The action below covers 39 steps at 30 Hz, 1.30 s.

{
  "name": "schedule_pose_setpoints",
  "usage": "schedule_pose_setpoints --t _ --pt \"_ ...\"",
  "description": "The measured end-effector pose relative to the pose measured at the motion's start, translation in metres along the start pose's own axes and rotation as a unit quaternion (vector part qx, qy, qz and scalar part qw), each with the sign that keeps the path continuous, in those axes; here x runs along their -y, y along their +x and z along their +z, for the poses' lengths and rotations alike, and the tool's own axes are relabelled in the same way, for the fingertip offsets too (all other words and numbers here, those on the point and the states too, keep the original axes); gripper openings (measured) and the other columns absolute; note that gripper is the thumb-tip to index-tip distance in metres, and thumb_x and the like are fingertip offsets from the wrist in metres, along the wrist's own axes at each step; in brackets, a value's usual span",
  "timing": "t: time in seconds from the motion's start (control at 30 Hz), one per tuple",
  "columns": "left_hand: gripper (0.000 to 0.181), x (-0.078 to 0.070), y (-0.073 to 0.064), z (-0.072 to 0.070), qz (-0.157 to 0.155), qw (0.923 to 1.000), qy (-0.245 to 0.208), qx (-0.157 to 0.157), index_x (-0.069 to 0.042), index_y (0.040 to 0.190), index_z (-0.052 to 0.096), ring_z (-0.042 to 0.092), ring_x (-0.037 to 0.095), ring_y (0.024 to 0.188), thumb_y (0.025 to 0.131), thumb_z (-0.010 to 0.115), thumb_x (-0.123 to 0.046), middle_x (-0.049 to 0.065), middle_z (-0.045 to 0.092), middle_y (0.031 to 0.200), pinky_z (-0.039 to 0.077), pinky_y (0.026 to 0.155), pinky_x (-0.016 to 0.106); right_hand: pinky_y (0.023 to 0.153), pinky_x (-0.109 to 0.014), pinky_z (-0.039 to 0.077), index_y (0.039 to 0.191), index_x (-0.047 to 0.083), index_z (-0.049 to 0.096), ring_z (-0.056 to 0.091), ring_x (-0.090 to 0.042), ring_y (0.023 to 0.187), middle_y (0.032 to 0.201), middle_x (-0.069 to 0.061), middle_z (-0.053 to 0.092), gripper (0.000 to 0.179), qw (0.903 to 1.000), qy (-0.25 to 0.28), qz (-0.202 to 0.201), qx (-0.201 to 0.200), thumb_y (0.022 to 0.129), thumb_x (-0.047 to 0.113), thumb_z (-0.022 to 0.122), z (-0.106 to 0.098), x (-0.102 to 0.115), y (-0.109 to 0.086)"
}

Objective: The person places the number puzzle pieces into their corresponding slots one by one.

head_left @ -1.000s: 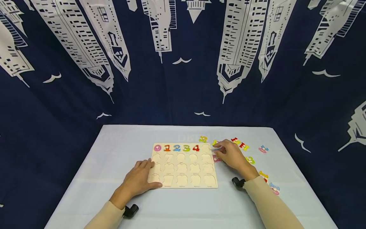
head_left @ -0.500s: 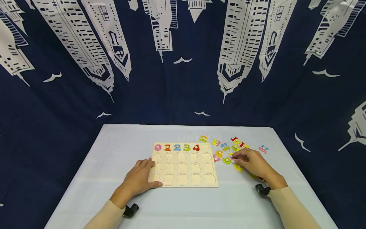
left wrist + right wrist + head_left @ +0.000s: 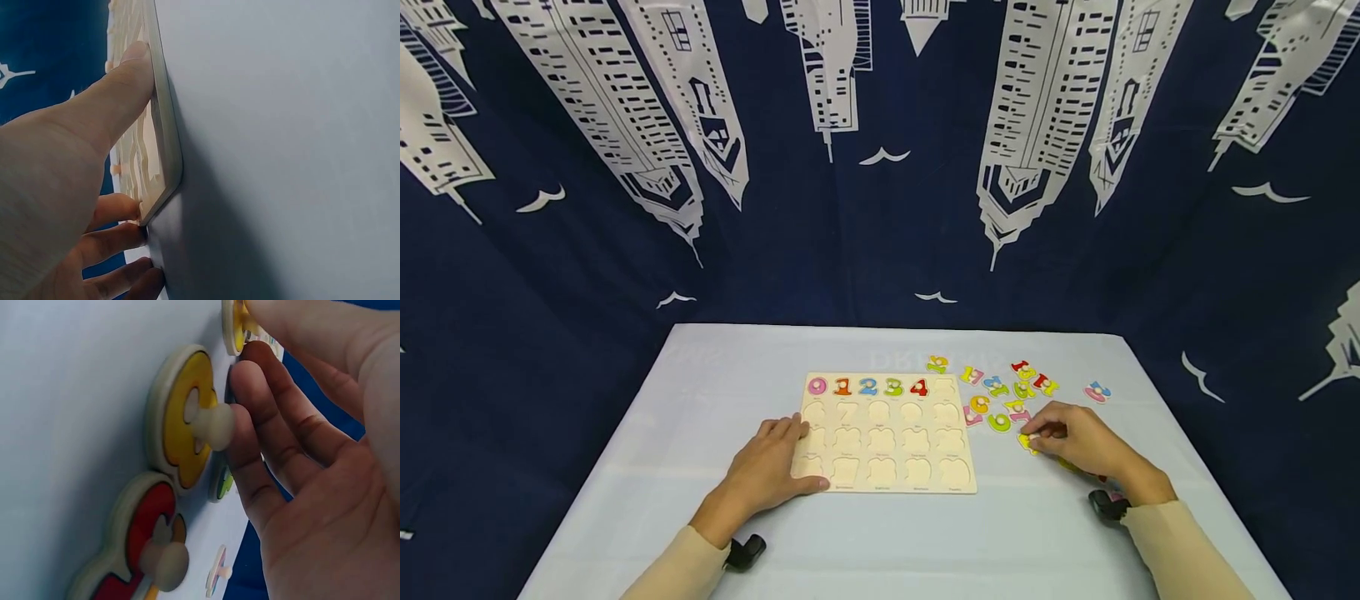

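Note:
A pale wooden number puzzle board (image 3: 925, 488) lies on the table, with knobbed numerals from a pink 0 (image 3: 817, 386) to a red 4 (image 3: 919, 387) along its top row. My left hand (image 3: 763, 467) rests spread at its near left corner. In the left wrist view the thumb (image 3: 128, 81) presses on the board's face, while the fingers lie at its side edge. To the right of the board, my right hand (image 3: 1086, 437) pinches a yellow puzzle piece (image 3: 1027, 443) by its knob, close over the table. That piece (image 3: 232, 328) is partly cut off in the right wrist view.
Loose colourful pieces lie right of the board, among them a green one (image 3: 999, 422) and a pink-and-blue one (image 3: 1097, 391). Under my right hand's side are another yellow piece (image 3: 181, 419) and a red one (image 3: 144, 519). A navy patterned cloth (image 3: 850, 250) hangs behind the white table (image 3: 865, 550).
My right hand has moved from the board's upper right corner rightward and nearer, past the loose pieces to the yellow one. The left hand has stayed on the board.

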<state>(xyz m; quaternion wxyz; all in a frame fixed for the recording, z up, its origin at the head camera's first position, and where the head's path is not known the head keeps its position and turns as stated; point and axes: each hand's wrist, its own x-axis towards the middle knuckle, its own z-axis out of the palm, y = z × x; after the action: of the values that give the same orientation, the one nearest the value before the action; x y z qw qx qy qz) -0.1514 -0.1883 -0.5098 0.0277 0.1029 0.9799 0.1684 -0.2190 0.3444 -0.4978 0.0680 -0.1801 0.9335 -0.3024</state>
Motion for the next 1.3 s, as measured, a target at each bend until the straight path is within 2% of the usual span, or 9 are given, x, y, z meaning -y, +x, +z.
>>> schedule_pose_setpoints --t 0.1,0.47,0.7,0.87,0.97,1.17,1.3 --pt "0.106 -0.001 -0.001 0.001 0.0 1.0 -0.001 0.0 -0.004 0.161 0.065 0.057 0.041 0.156 0.083 0.102 -0.065 0.023 0.058 0.175 0.059 0.123 0.062 0.079 -0.02 0.056 0.111 0.022 0.089 0.061 -0.005 0.09 0.108 0.006 0.079 0.015 1.0 -0.003 -0.002 -0.004 0.1 0.012 0.092 0.001 -0.001 0.0" --pt "0.104 -0.003 -0.001 0.0 0.004 1.0 -0.003 -0.004 -0.005 0.161 0.065 0.057 0.041 0.155 0.083 0.102 -0.063 0.022 0.058 0.175 0.06 0.121 0.062 0.075 -0.018 0.053 0.108 0.021 0.088 0.06 -0.004 0.085 0.098 0.006 0.072 0.015 0.9997 -0.006 -0.006 -0.021 0.098 0.014 0.096 0.003 -0.005 -0.001" --pt "0.104 -0.002 -0.001 -0.001 0.007 1.0 -0.001 -0.006 -0.005 0.16 0.066 0.058 0.041 0.154 0.082 0.103 -0.063 0.023 0.059 0.174 0.06 0.12 0.062 0.074 -0.019 0.053 0.106 0.021 0.087 0.059 -0.003 0.084 0.097 0.007 0.072 0.013 0.9995 -0.009 -0.014 -0.028 0.098 0.016 0.095 0.002 -0.006 -0.001" --pt "0.104 -0.003 -0.001 -0.001 0.007 0.9999 -0.003 -0.006 -0.004 0.16 0.066 0.058 0.041 0.154 0.083 0.102 -0.063 0.023 0.059 0.174 0.059 0.121 0.062 0.075 -0.02 0.053 0.106 0.021 0.086 0.06 -0.004 0.086 0.1 0.005 0.072 0.01 0.9993 -0.015 -0.003 -0.035 0.1 0.016 0.093 0.002 -0.005 0.001" --pt "0.104 -0.003 -0.001 -0.001 0.007 0.9999 -0.004 -0.006 -0.004 0.16 0.066 0.058 0.041 0.154 0.083 0.102 -0.063 0.023 0.058 0.174 0.059 0.122 0.062 0.077 -0.019 0.054 0.105 0.021 0.085 0.061 -0.006 0.088 0.103 0.003 0.074 0.01 0.9987 -0.017 0.005 -0.047 0.101 0.015 0.092 0.002 -0.004 0.004" --pt "0.104 -0.002 -0.001 -0.002 0.002 1.0 -0.001 -0.004 -0.005 0.16 0.066 0.057 0.041 0.155 0.083 0.102 -0.064 0.023 0.058 0.175 0.059 0.122 0.061 0.077 -0.018 0.056 0.106 0.019 0.085 0.062 -0.006 0.089 0.108 0.001 0.078 0.012 0.997 -0.01 -0.012 -0.075 0.1 0.014 0.094 0.005 0.003 0.013" --pt "0.104 -0.001 -0.001 -0.001 -0.001 1.0 -0.003 -0.002 -0.005 0.16 0.066 0.057 0.041 0.156 0.083 0.102 -0.064 0.023 0.058 0.175 0.058 0.123 0.061 0.078 -0.018 0.056 0.106 0.019 0.086 0.062 -0.007 0.089 0.106 0.001 0.077 0.008 0.9953 -0.007 -0.019 -0.095 0.101 0.016 0.093 0.01 0.01 0.025"
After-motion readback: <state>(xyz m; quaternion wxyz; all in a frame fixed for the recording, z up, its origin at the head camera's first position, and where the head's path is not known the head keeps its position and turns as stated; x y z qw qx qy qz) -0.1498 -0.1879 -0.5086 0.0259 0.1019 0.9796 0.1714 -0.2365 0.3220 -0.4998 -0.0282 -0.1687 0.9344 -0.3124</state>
